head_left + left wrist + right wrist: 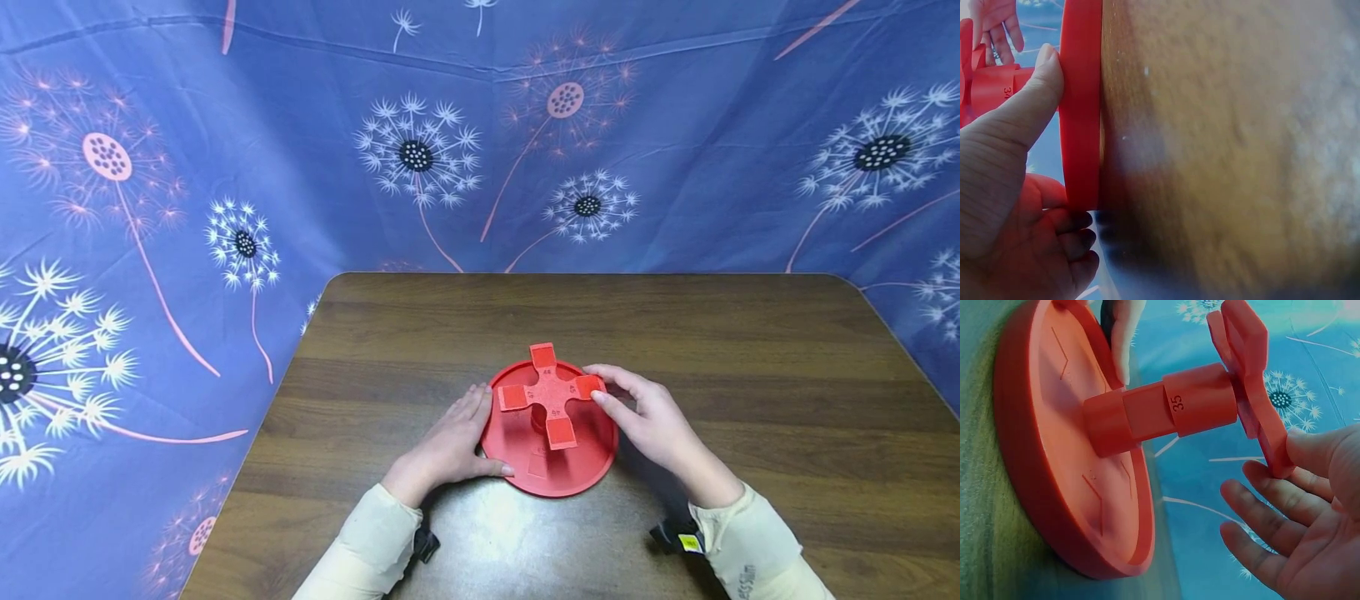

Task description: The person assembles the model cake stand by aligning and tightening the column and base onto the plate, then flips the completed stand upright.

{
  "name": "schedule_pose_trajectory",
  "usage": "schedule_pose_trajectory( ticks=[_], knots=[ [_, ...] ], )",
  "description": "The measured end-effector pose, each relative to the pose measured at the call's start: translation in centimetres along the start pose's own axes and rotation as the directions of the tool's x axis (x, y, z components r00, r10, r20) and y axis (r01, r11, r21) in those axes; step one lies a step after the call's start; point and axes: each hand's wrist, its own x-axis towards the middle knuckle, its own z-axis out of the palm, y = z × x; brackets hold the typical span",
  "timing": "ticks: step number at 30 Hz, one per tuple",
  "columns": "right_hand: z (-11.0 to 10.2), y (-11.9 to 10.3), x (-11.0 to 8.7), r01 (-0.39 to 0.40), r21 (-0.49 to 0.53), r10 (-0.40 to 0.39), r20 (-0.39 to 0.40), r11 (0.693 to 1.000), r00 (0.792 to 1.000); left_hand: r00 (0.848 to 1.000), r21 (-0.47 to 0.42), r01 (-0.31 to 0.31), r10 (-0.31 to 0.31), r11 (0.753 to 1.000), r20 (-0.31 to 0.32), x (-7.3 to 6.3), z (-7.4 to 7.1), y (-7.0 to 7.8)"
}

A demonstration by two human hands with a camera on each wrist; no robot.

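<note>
A red round base with a raised rim lies on the table. From its middle rises a short red column marked 35, topped by a red cross-shaped piece with square pads and printed numbers. My left hand holds the base at its left edge, thumb over the rim and fingers along the outside. On the other side, my right hand pinches the right arm of the cross between thumb and fingers. In the right wrist view the column stands on the base, directly beneath the cross.
The brown wooden table reaches back to a blue cloth with a dandelion print, which hangs behind it and at its sides. Dark straps sit at the wrists, below pale sleeves.
</note>
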Motion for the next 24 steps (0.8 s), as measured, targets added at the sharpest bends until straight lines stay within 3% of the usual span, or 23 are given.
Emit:
schedule_pose_trajectory(
  ticks=[7, 13, 18, 24],
  knots=[
    [0.1, -0.5, -0.9, -0.056, -0.09, 0.052, -0.044, 0.994, 0.998, 1.0, -0.002, 0.004, -0.004, 1.0, 0.001, 0.0, 0.0, 0.0],
    [0.8, -1.1, -1.6, -0.012, -0.134, 0.001, -0.088, 0.991, 0.996, 1.0, 0.01, -0.008, 0.008, 1.0, -0.007, 0.0, 0.1, -0.1],
    [1.6, -1.9, -2.1, -0.028, -0.186, 0.009, -0.101, 0.982, 0.995, 0.999, 0.014, -0.028, 0.029, 0.999, -0.02, 0.0, 0.1, -0.1],
    [2.8, -2.8, -2.5, 0.015, -0.328, -0.064, -0.14, 0.945, 0.988, 1.0, 0.001, -0.024, 0.024, 1.0, -0.016, 0.0, 0.0, 0.0]
  ],
)
